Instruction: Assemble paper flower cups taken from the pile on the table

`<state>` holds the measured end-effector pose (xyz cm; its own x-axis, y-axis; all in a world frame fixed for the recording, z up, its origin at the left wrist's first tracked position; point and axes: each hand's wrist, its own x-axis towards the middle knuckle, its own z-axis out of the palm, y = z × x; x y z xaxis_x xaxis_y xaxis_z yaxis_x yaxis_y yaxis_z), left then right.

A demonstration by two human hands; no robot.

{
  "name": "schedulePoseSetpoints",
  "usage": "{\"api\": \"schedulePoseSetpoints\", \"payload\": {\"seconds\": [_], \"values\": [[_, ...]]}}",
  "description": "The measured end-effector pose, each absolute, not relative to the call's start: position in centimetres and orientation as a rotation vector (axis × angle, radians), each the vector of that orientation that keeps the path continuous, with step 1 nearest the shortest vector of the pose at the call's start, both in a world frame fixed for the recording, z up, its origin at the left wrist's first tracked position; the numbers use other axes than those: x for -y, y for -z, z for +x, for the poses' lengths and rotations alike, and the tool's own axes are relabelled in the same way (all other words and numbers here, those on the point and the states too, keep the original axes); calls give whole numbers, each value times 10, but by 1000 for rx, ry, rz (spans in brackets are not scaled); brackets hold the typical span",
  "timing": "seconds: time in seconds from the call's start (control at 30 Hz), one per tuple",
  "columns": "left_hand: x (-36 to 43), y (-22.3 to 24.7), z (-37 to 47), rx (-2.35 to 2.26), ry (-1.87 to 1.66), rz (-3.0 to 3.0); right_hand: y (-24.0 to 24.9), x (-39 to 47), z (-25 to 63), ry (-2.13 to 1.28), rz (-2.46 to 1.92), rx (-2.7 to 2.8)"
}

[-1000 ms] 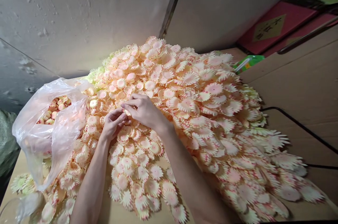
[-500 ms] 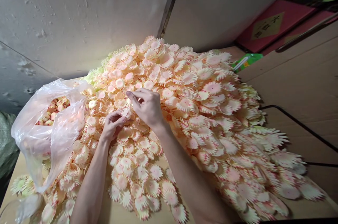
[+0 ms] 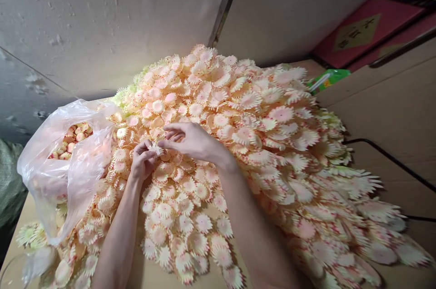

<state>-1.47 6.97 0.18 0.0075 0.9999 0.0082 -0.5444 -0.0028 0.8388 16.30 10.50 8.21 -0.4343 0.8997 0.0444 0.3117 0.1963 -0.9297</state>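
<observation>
A flower disc (image 3: 157,149) — pale, fringed — is pinched above similar heaped discs (image 3: 204,93).

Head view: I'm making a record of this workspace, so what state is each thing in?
Left hand: pinching a flower piece.
Right hand: thumb and fingers apart, beside that piece; contact unclear.
Plastic bag: open and crumpled, small pieces showing inside.
Flower heap: loose, overlapping.
Table: partly covered.
Wall: blemished at left.
Black cable: slightly curved; ends unclear.
</observation>
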Motion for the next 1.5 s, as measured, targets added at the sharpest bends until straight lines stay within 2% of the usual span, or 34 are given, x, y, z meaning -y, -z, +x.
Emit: {"api": "schedulePoseSetpoints", "payload": {"seconds": [0.2,0.4,0.5,0.67,0.73,0.93,1.17,1.5], "values": [[-71,2,-14,-765,-1449,816,-82,-106,156,-1482,-1000,1715],[-70,1,-14,-756,-1340,879,-81,-106,155,-1411,-942,1659],[-68,1,-14,-730,-1287,905,-79,-108,157,-1310,-991,1511],[-66,2,-14,-669,-1156,970,-89,-115,178,-860,-1129,1230],[-67,1,-13,-660,-1189,934,-95,-117,187,-806,-1123,1179],[-71,-5,-11,-655,-1344,863,-98,-113,180,-1171,-1002,1464],[-73,4,-13,-714,-1400,825,-87,-108,154,-1181,-1035,1867],[-77,14,-11,-898,-1448,880,-88,-107,143,-1270,-1095,1900]]}}
